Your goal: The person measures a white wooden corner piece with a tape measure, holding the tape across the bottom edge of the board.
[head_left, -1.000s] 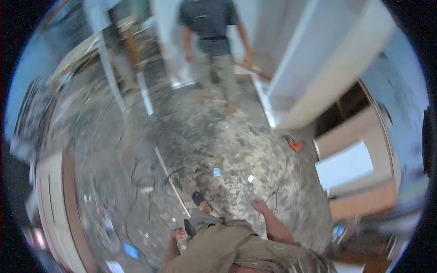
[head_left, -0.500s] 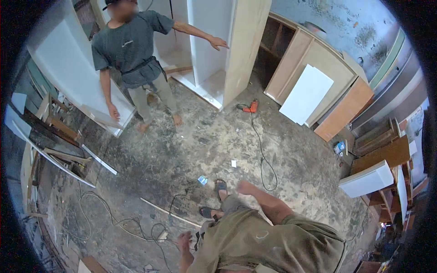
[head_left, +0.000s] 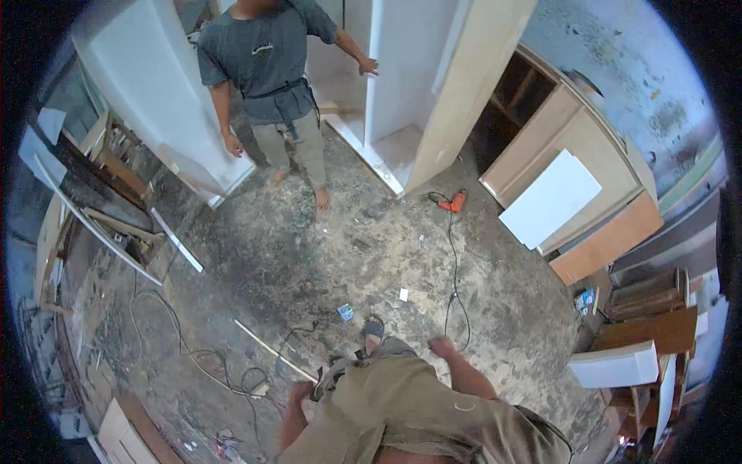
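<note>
My left hand hangs beside my trousers, near the end of a thin pale wood strip on the floor. Held out on the other side is my right hand, above the floor near a looped black cord. Nothing shows in either hand, but their fingers are too small and blurred to make out. The cord leads to an orange power drill lying on the floor. Ahead, a person in a dark shirt stands between white-lined cabinet carcasses, one hand at the upright panel.
At the right, a white board and an orange-brown panel lean on a cabinet; wooden furniture pieces are stacked nearer. Cables trail over the floor at left, near a white strip. A blue packet lies ahead of my feet.
My view has shifted, so the cabinets and drill appear lower and farther right. The other person's outstretched arm is lower and closer to the body. My hands have shifted slightly beside me.
</note>
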Tool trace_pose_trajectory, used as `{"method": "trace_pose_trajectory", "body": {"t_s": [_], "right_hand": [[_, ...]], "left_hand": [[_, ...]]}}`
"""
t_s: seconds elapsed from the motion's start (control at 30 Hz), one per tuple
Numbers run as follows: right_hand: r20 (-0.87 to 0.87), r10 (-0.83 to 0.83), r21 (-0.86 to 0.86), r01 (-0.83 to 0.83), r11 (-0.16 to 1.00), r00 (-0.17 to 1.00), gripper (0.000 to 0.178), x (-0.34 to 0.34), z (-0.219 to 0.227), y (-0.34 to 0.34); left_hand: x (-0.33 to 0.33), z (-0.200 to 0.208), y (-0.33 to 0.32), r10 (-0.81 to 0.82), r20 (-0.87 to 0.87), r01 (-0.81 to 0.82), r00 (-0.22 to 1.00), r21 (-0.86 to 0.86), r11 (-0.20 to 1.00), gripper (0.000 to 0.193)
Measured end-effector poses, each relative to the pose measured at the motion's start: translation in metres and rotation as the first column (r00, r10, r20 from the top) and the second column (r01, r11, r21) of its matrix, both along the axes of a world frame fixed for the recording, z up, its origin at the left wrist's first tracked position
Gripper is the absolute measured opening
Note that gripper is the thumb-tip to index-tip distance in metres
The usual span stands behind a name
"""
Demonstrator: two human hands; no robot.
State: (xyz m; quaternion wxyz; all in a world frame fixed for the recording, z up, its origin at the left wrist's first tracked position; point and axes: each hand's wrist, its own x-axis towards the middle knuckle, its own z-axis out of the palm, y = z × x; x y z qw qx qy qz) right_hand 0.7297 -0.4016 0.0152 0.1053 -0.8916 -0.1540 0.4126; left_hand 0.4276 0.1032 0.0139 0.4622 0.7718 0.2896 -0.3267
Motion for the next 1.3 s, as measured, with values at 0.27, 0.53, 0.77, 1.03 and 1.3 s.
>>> {"method": "trace_pose_trajectory", "body": {"t_s": [0.27, 0.53, 0.77, 1.03, 1.3], "right_hand": [[-0.003, -0.278, 0.5, 0.242, 0.832, 0.961, 0.032, 0.111, 0.048, 0.139], [0.047, 0.023, 0.339, -0.037, 0.94, 0.999, 0.032, 0.175, -0.041, 0.071], [-0.273, -0.285, 0.21, 0.347, 0.914, 0.919, 0.026, 0.186, -0.039, 0.092], [0.031, 0.108, 0.05, -0.109, 0.993, 0.994, 0.036, 0.215, 0.004, 0.306], [0.045, 0.078, 0.384, -0.089, 0.919, 0.996, 0.05, 0.263, 0.063, 0.616]], "left_hand": [[0.144, 0.049, 0.022, 0.43, 0.201, -0.445, 0.88, 0.029, 0.895, 0.037], [0.188, 0.123, -0.001, 0.42, 0.233, -0.466, 0.877, 0.196, 0.863, 0.04], [0.157, 0.062, 0.075, 0.639, 0.097, -0.646, 0.763, 0.096, 0.757, 0.048], [0.157, -0.006, 0.231, 0.441, 0.067, -0.446, 0.895, 0.147, 0.883, 0.058], [0.155, 0.019, 0.377, 0.883, 0.138, -0.877, 0.449, -0.122, 0.465, 0.039]]}}
